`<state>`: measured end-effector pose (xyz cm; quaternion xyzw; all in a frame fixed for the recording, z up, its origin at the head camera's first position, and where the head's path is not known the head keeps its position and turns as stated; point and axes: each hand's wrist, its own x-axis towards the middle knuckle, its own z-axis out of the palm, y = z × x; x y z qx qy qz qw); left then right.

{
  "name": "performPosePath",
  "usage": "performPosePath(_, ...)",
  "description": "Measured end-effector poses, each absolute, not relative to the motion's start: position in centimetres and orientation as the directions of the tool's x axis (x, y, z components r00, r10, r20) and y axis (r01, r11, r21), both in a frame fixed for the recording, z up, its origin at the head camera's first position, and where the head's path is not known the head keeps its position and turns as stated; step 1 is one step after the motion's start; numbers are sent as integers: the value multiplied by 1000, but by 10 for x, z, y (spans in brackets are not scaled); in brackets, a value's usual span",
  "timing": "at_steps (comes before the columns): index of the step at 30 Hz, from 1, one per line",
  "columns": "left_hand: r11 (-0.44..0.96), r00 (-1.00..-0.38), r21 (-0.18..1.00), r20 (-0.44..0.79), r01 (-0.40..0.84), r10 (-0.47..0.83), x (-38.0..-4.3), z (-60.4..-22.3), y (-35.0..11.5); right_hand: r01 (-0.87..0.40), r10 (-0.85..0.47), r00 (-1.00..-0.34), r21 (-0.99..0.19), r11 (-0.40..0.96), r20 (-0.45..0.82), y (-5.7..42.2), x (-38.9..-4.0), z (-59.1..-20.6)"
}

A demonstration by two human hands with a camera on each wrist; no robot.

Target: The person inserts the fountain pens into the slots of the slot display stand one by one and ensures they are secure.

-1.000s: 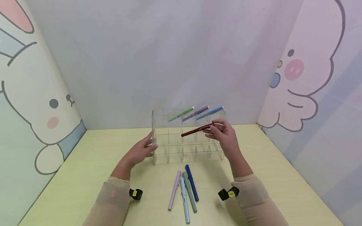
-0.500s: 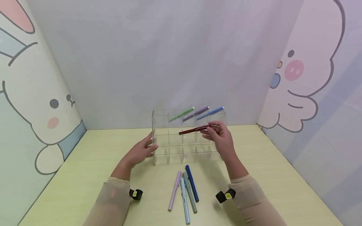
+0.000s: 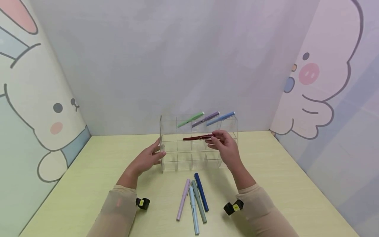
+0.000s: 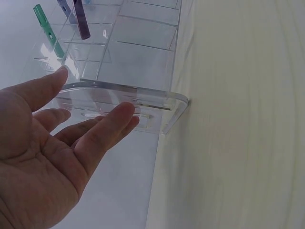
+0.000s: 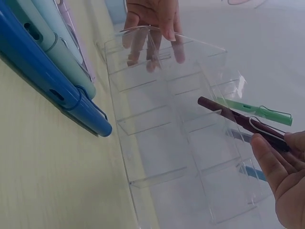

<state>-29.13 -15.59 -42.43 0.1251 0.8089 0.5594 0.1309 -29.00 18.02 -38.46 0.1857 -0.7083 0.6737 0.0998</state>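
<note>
My right hand pinches a dark red pen by its capped end, the clip showing near the fingertips. The pen lies almost level in front of the middle tier of a clear acrylic pen rack. My left hand rests at the rack's left side panel, its fingers fairly straight along it in the left wrist view. In the top tier lean a green pen, a purple pen and a blue pen. The right wrist view has the red pen overlapping the rack's dividers.
In front of the rack, a lilac pen, a light blue pen, a grey-green pen and a dark blue pen lie close together on the pale wooden table. A grey backdrop stands behind.
My right hand has moved left and slightly down with the dark red pen, which has turned from slanted to nearly level. The left hand stays at the rack's side.
</note>
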Motion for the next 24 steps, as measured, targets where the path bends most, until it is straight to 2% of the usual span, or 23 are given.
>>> performPosePath(6,336,-935,940,-70,55,347,-292,-426,-155,-421,-147,-901,-905,62,409,169,-293,-389)
performPosePath(12,319,-935,947,-74,44,348,-291,-427,-153,-388,-150,-916,-917,89,373,160,-293,-389)
performPosePath(24,320,-934,946,-69,50,350,-296,-428,-155,-382,-176,-917,-915,129,358,153,-280,-372)
